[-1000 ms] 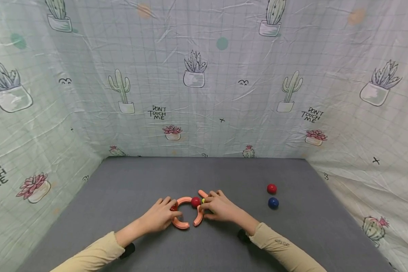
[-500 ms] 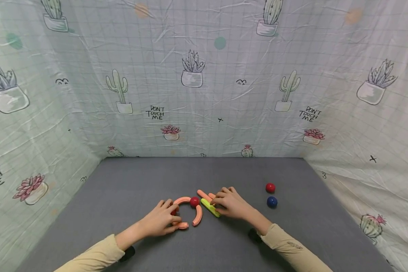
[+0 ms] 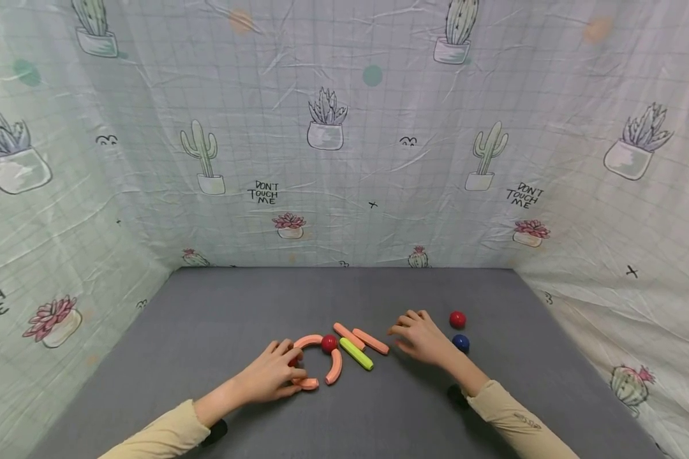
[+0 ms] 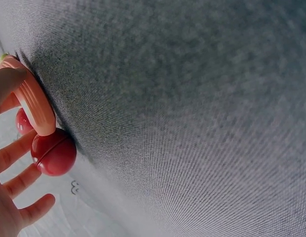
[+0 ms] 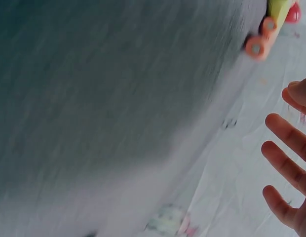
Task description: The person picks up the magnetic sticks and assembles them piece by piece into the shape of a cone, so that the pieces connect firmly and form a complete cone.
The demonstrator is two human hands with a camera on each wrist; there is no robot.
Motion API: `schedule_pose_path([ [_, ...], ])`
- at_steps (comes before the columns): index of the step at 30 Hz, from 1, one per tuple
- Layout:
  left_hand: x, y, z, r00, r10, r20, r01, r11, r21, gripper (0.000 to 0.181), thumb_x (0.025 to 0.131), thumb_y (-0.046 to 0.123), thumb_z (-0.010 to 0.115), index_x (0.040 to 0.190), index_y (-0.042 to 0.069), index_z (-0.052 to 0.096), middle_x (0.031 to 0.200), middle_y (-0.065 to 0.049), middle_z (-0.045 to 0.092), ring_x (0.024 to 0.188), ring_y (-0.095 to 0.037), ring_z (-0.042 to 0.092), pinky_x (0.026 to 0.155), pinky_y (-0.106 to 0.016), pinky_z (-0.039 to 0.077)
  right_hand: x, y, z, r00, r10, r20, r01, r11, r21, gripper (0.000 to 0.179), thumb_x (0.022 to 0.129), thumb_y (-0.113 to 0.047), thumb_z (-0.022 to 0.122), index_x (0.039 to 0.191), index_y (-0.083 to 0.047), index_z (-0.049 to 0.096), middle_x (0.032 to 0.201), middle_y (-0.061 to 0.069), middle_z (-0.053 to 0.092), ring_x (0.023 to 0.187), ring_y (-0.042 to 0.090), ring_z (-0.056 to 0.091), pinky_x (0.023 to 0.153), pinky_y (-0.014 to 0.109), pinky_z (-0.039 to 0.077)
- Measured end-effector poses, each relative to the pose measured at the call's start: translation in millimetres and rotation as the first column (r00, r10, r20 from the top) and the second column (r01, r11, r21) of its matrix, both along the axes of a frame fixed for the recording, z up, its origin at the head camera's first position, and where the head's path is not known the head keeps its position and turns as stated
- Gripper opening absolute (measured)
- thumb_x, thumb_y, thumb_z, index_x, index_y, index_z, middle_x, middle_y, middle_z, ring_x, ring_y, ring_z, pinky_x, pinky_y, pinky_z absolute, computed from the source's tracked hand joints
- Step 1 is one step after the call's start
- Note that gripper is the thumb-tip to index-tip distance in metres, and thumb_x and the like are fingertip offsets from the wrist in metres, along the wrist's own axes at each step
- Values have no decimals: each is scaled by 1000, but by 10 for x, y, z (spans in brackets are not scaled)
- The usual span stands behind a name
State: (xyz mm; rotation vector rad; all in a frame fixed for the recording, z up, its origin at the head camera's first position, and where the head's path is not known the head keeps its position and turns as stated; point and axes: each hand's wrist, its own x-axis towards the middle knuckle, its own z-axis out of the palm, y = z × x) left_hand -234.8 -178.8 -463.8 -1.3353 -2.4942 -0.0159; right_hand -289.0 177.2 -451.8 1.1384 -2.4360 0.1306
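Magnetic-toy-like pieces form most of a ring in the head view: curved orange rods and red balls. My left hand (image 3: 271,371) is at its left side. Thumb and forefinger pinch the lower curved orange rod (image 4: 37,106), while other fingers rest by the red ball (image 4: 54,152) at its end. Another red ball (image 3: 330,344) joins the upper curved rod (image 3: 309,340) to the right curved rod (image 3: 334,366). My right hand (image 3: 422,338) hovers with spread fingers, holding nothing, right of two straight orange rods (image 3: 370,342) and a yellow-green rod (image 3: 356,354).
A loose red ball (image 3: 457,319) and a blue ball (image 3: 460,343) sit just beyond my right hand. The grey tabletop (image 3: 252,299) is enclosed by a cactus-print cloth (image 3: 373,159) at the back and sides.
My right hand has let go of the straight rods and withdrawn to the right, leaving them beside the ring. The left thumb has shifted down onto the lower curved rod.
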Motion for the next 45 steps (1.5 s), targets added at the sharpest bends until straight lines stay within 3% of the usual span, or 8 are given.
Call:
schedule_pose_path([
  [9, 11, -2, -13, 1000, -3, -7, 3, 1000, 8, 10, 78, 39, 65, 88, 36, 63, 97, 3, 55, 88, -14, 39, 71, -34, 33, -103, 369, 110, 992, -124, -31, 122, 992, -40, 18, 74, -16, 71, 91, -21, 67, 85, -3, 59, 78, 15, 48, 70, 37, 34],
  [18, 4, -11, -25, 999, -26, -45, 28, 999, 31, 10, 78, 38, 65, 87, 34, 63, 94, 3, 52, 86, -13, 38, 71, -34, 32, -246, 700, 160, 969, -239, -60, 234, 969, -81, 18, 72, -14, 72, 88, -20, 66, 84, 0, 60, 77, 20, 50, 65, 39, 34],
  [30, 24, -11, -54, 999, -11, -31, 12, 999, 41, 7, 79, 38, 64, 85, 34, 63, 92, 3, 53, 85, -13, 38, 72, -34, 32, -364, 1055, 110, 904, -409, 123, 418, 907, -53, 20, 79, -20, 66, 98, -15, 66, 97, 8, 59, 89, 29, 51, 67, 44, 33],
  [40, 22, -19, -55, 999, -26, -35, 26, 999, 18, 6, 83, 41, 58, 82, 35, 61, 95, 3, 55, 87, -14, 39, 70, -33, 32, -422, 1194, 12, 863, -459, 214, 459, 887, 51, 35, 81, -33, 63, 110, -15, 61, 103, 13, 58, 94, 36, 48, 67, 49, 33],
  [45, 26, -30, -59, 999, -36, -37, 37, 999, 24, 4, 81, 38, 62, 81, 35, 60, 95, 3, 54, 88, -13, 39, 71, -34, 33, -432, 1189, -14, 856, -463, 231, 456, 886, 85, 40, 78, -36, 65, 112, -17, 60, 100, 13, 58, 92, 36, 49, 65, 49, 34],
])
